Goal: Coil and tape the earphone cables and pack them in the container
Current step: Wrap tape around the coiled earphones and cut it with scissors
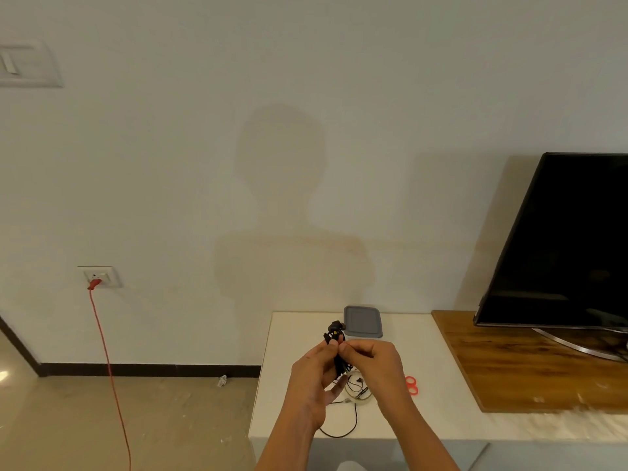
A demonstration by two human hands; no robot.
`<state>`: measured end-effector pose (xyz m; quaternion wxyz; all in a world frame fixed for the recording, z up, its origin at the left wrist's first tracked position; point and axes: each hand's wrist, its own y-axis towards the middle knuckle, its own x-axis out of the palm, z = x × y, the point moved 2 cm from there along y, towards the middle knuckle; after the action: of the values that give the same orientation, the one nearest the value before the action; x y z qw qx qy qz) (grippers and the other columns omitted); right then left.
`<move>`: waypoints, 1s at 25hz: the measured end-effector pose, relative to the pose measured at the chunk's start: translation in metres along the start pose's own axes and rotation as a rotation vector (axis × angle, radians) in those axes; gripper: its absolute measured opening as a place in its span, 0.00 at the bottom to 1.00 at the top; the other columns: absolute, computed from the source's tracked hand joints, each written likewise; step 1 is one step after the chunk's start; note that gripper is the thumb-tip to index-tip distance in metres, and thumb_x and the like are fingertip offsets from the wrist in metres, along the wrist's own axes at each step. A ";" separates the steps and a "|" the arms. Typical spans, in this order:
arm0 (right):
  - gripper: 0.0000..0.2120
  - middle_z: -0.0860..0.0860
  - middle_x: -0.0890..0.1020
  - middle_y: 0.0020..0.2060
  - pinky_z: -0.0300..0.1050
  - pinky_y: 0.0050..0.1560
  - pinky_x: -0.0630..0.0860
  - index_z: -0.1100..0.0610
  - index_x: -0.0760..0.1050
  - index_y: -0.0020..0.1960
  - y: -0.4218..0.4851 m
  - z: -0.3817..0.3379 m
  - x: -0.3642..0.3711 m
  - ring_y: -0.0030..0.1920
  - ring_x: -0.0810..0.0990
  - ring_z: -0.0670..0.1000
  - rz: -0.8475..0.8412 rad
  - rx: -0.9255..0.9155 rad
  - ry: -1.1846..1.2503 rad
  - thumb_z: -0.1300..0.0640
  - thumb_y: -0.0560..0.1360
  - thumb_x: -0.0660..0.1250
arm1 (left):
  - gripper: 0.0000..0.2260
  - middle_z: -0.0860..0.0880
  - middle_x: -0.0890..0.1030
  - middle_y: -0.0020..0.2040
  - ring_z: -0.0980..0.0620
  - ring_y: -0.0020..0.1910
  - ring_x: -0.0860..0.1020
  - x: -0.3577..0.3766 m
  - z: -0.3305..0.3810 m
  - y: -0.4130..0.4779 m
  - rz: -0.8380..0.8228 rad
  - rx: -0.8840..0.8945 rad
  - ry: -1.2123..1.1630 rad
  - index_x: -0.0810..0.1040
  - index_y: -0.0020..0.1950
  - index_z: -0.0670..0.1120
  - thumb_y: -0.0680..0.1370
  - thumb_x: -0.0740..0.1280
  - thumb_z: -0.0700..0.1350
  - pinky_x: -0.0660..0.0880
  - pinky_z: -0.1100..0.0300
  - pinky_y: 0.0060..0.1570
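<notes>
Low in the frame centre, two bare forearms reach forward over a smooth white table. The left hand and right hand meet fingertip to fingertip, each pinching a black cable bundle, a tight upright coil of thin wire held above the tabletop. Beneath them a loose cable trails in a thin black curve toward the table's near edge, beside a clear ring that looks like a tape roll. Red round scissors handles show just right of the right wrist. Beyond the bundle sits the container, matte grey, rectangular with rounded corners. At right, a grained wooden top bears a glossy black television. At lower left, a red cord hangs from a socket.
</notes>
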<state>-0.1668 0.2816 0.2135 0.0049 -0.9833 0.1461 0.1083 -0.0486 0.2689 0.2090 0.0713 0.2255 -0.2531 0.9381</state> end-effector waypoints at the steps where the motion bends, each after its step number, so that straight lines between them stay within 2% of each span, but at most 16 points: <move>1: 0.06 0.49 0.86 0.37 0.38 0.46 0.76 0.53 0.85 0.41 0.001 0.001 -0.001 0.43 0.84 0.46 -0.046 0.046 0.075 0.58 0.73 0.70 | 0.08 0.42 0.86 0.47 0.49 0.47 0.83 0.000 0.002 0.000 -0.013 0.008 0.031 0.83 0.53 0.44 0.77 0.67 0.42 0.79 0.50 0.52; 4: 0.06 0.52 0.86 0.41 0.40 0.47 0.73 0.55 0.85 0.44 0.004 0.004 -0.006 0.47 0.83 0.48 -0.111 0.145 0.181 0.56 0.74 0.69 | 0.08 0.39 0.85 0.48 0.47 0.48 0.83 0.001 0.007 -0.001 -0.055 0.028 0.097 0.83 0.53 0.43 0.79 0.65 0.42 0.79 0.44 0.53; 7: 0.07 0.54 0.86 0.41 0.42 0.49 0.72 0.54 0.85 0.44 0.007 0.007 -0.009 0.45 0.81 0.49 -0.124 0.159 0.174 0.53 0.74 0.69 | 0.09 0.37 0.84 0.49 0.44 0.52 0.83 0.001 0.010 -0.001 -0.110 0.036 0.145 0.83 0.53 0.43 0.80 0.63 0.41 0.79 0.40 0.50; 11: 0.08 0.52 0.86 0.41 0.42 0.50 0.73 0.52 0.85 0.46 0.007 0.012 -0.008 0.45 0.81 0.48 -0.193 0.168 0.162 0.52 0.75 0.67 | 0.08 0.36 0.84 0.48 0.41 0.48 0.83 -0.004 0.009 0.006 -0.100 0.041 0.157 0.78 0.57 0.41 0.78 0.65 0.37 0.81 0.41 0.42; 14: 0.10 0.50 0.85 0.40 0.38 0.46 0.73 0.54 0.83 0.50 0.009 0.016 -0.009 0.41 0.81 0.43 -0.287 0.156 0.143 0.52 0.76 0.66 | 0.09 0.37 0.84 0.46 0.42 0.46 0.84 -0.007 0.006 0.009 -0.115 -0.007 0.148 0.77 0.57 0.41 0.77 0.66 0.35 0.82 0.43 0.39; 16: 0.11 0.51 0.85 0.42 0.39 0.48 0.75 0.55 0.83 0.50 0.011 0.021 -0.010 0.43 0.82 0.45 -0.325 0.141 0.126 0.50 0.74 0.66 | 0.09 0.37 0.83 0.45 0.42 0.45 0.84 -0.012 0.003 0.009 -0.119 -0.036 0.164 0.78 0.56 0.40 0.77 0.67 0.35 0.82 0.44 0.38; 19: 0.10 0.53 0.86 0.46 0.43 0.55 0.76 0.54 0.83 0.50 0.014 0.030 -0.011 0.50 0.83 0.52 -0.342 0.133 0.078 0.51 0.74 0.67 | 0.09 0.36 0.84 0.45 0.41 0.45 0.84 -0.019 0.000 0.014 -0.059 -0.016 0.197 0.78 0.55 0.38 0.74 0.69 0.34 0.82 0.44 0.39; 23: 0.08 0.51 0.86 0.45 0.38 0.49 0.75 0.53 0.83 0.49 0.012 0.036 -0.010 0.46 0.82 0.46 -0.301 0.173 0.053 0.53 0.77 0.65 | 0.09 0.36 0.84 0.45 0.40 0.44 0.84 -0.021 -0.005 0.018 0.016 0.070 0.235 0.81 0.51 0.36 0.72 0.73 0.35 0.82 0.45 0.42; 25: 0.08 0.50 0.86 0.45 0.38 0.49 0.75 0.53 0.83 0.50 0.010 0.036 -0.010 0.46 0.82 0.46 -0.308 0.194 0.060 0.53 0.76 0.66 | 0.08 0.35 0.84 0.46 0.39 0.45 0.84 -0.020 -0.006 0.019 0.024 0.085 0.242 0.81 0.50 0.36 0.72 0.73 0.36 0.82 0.46 0.43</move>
<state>-0.1869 0.2762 0.1803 0.1117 -0.9918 0.0038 0.0625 -0.0381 0.2558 0.1867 0.0806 0.1105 -0.2053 0.9691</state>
